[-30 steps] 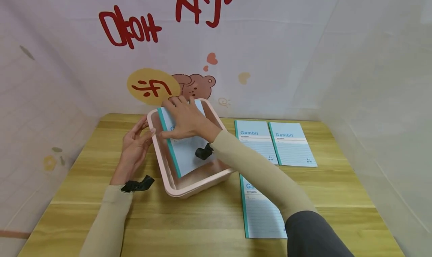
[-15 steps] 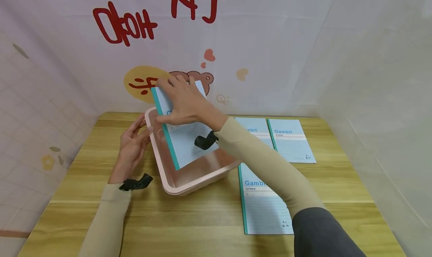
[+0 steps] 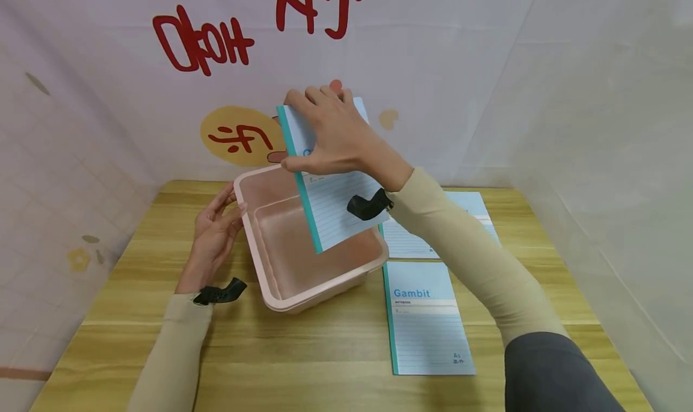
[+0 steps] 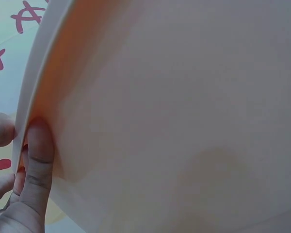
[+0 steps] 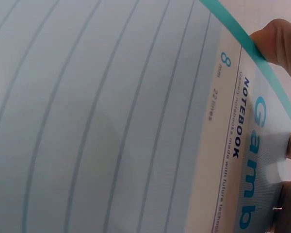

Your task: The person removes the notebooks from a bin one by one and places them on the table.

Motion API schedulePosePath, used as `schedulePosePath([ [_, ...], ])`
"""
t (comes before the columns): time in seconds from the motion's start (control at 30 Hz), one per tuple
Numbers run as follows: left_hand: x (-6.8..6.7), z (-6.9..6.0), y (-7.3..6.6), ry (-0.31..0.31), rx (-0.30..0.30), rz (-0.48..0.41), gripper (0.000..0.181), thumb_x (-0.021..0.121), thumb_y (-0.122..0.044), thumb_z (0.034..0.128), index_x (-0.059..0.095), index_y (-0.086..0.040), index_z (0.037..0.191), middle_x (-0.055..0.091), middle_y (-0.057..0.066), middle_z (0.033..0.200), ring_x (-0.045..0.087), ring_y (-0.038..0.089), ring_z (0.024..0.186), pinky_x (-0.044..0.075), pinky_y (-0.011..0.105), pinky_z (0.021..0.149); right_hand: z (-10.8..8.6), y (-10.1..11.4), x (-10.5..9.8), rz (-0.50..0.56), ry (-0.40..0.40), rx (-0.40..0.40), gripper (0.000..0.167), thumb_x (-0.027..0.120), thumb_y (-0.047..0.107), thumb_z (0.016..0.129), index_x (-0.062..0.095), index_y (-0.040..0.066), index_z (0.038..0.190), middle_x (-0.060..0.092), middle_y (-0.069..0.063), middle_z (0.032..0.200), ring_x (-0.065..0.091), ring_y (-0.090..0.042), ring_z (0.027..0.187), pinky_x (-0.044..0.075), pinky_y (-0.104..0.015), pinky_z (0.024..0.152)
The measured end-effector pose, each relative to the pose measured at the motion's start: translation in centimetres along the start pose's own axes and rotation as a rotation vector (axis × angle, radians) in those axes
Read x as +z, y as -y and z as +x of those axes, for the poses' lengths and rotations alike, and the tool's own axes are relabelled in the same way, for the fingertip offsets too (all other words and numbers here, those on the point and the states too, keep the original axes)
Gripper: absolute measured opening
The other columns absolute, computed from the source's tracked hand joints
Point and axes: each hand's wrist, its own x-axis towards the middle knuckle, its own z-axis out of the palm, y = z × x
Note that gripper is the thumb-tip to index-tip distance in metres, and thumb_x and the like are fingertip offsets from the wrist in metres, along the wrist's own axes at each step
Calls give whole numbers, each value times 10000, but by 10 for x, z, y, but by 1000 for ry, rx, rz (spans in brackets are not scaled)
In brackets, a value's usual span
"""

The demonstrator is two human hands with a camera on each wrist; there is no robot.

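My right hand (image 3: 338,132) grips a light blue notebook (image 3: 341,210) with a teal spine, its fingers over the top edge and the thumb at the spine side. That notebook hangs tilted above the right part of a pink plastic basin (image 3: 319,292). In the right wrist view the notebook's lined cover (image 5: 111,116) fills most of the picture. At the basin's left rim my left hand (image 3: 216,228) pinches the edge between thumb and fingers. The left wrist view shows the left thumb (image 4: 39,160) pressed against the basin wall (image 4: 160,97). No other notebook shows inside the visible part of the basin.
On the wooden table (image 3: 303,364), a matching notebook (image 3: 428,334) lies right of the basin. Behind it lies another notebook (image 3: 406,240), and a further notebook (image 3: 473,207) is partly covered by the right arm. A white printed cloth (image 3: 433,51) stands behind the table.
My right hand has lifted the notebook up out of the basin and shifted it to the right. The left hand stays on the rim, and the basin has hardly moved.
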Motion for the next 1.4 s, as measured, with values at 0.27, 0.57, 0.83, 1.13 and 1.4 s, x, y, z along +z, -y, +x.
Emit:
schedulePosePath([
  [0.27,2,1,2,-4,-1,-2,719,654,53,955,329,-28,1592,448,49,1245,643,88,979,625,177,787,-29,-35,-15,1,12,64,780,676,654,790,481,194,1390,553,-78,1275,456,-248,1172,330,-522,994],
  [0.57,-2,1,3,-11,4,13,722,659,54,953,337,-44,1592,460,46,1250,610,108,1015,626,184,800,-79,-80,-7,-3,15,158,766,712,618,756,522,165,1344,587,-99,1189,476,-293,1101,341,-531,892],
  [0.83,-3,1,2,-1,8,13,747,676,46,944,323,-41,1597,451,58,1267,624,108,1019,625,193,824,-125,-118,1,-11,73,264,820,748,634,734,525,139,1348,596,-131,1194,496,-349,1142,336,-563,894],
  [1.13,-2,0,1,-4,5,19,737,674,35,949,326,-37,1596,454,44,1252,640,93,991,624,201,835,-175,-144,18,16,151,367,798,785,572,748,525,129,1359,603,-143,1177,513,-356,1085,338,-571,886],
  [1.4,0,0,1,-5,1,24,722,665,37,955,337,-44,1593,451,35,1249,637,92,1004,621,188,829,-222,-158,33,20,260,454,810,773,565,796,496,109,1406,582,-197,1343,507,-415,1243,345,-624,926],
])
